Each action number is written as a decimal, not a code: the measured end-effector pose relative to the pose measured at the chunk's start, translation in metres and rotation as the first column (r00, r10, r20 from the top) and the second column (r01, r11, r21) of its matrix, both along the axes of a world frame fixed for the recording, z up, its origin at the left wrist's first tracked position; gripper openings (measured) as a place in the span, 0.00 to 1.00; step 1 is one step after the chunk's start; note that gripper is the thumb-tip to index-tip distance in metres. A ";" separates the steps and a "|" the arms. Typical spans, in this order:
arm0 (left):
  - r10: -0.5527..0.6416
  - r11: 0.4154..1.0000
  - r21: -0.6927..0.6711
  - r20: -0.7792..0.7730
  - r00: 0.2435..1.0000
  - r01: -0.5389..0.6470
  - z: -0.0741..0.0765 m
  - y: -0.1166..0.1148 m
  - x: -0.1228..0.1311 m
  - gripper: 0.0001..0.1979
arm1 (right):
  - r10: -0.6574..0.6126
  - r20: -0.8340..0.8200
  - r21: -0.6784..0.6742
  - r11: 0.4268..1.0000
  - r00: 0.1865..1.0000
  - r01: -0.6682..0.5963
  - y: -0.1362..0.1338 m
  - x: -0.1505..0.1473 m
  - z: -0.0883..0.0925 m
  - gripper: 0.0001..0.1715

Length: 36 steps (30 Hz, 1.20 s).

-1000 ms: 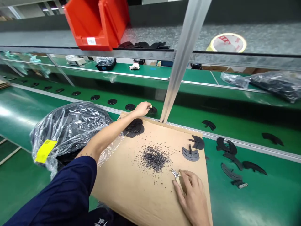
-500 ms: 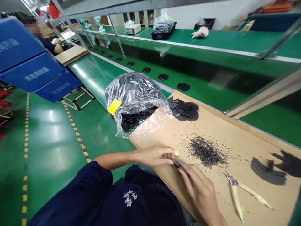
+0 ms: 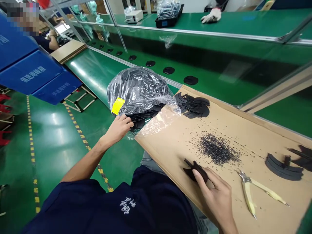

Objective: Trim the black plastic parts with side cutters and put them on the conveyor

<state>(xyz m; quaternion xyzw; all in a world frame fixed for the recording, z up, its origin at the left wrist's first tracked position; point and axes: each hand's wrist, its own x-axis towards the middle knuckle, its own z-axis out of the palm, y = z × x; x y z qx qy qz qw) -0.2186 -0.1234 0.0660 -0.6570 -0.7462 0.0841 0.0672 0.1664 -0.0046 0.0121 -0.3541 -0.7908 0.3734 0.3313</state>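
Pinching a black part (image 3: pixel 201 170) in our right hand (image 3: pixel 216 191), we're holding it over the near cardboard (image 3: pixel 168 146), probably to avoid the black bits (image 3: pixel 216 149). Our left hand (image 3: pixel 118 129) is resting half-curled at the plastic bag (image 3: pixel 138 86) — can't tell its grip. Nippers (image 3: pixel 245 178) are lying right, likely for reach.

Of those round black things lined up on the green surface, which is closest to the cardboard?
The round thing at the row's right end, by the far left corner of the cardboard; the others sit farther left.
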 end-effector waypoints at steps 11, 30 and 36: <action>-0.146 0.975 0.217 0.485 0.862 0.043 -0.025 0.093 0.008 0.08 | -0.081 -0.029 -0.269 0.961 0.996 0.070 -0.011 0.010 0.008 0.18; -0.820 0.572 0.660 0.454 0.349 0.486 -0.035 0.073 0.158 0.08 | -0.312 -0.349 -0.822 0.555 0.884 -0.129 -0.011 -0.006 0.014 0.28; -0.817 0.575 0.654 0.493 0.299 0.492 -0.040 0.071 0.157 0.09 | -0.297 -0.341 -0.832 0.536 0.892 -0.140 -0.012 -0.004 0.015 0.28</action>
